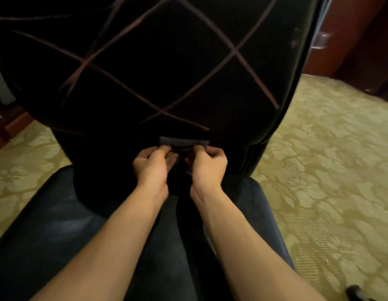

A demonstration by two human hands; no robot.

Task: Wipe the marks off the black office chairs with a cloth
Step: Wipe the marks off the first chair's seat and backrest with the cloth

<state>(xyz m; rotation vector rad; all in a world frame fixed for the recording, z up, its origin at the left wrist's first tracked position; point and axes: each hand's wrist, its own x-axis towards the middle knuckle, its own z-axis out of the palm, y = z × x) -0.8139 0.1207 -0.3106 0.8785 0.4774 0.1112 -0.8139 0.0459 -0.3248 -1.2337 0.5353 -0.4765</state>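
- Both hands met low in front of me, the left hand (152, 164) and the right hand (207, 162) close together, each pinching one end of the cloth (184, 143) with curled fingers and thumb.
- The cloth was a dark grey folded strip, its long axis running left to right, stretched between the two hands and lying against the lowest part of the chair back (158, 68).
- The marks (123, 85) were pale reddish lines crossing in a diamond pattern, and all of them lay above and beyond the cloth; the nearest line ended just above its upper edge, slightly toward the right.
- I judged the coming stroke had to travel upward and away from me, and that the right hand sat a touch nearer that closest line, though the two were almost level.
- Wiping looked not yet begun: every line I could see was whole.
- Dark trouser legs (58, 235) filled the bottom of the view, with patterned yellow carpet (329, 170) on both sides.
- I saw no containers anywhere in view.
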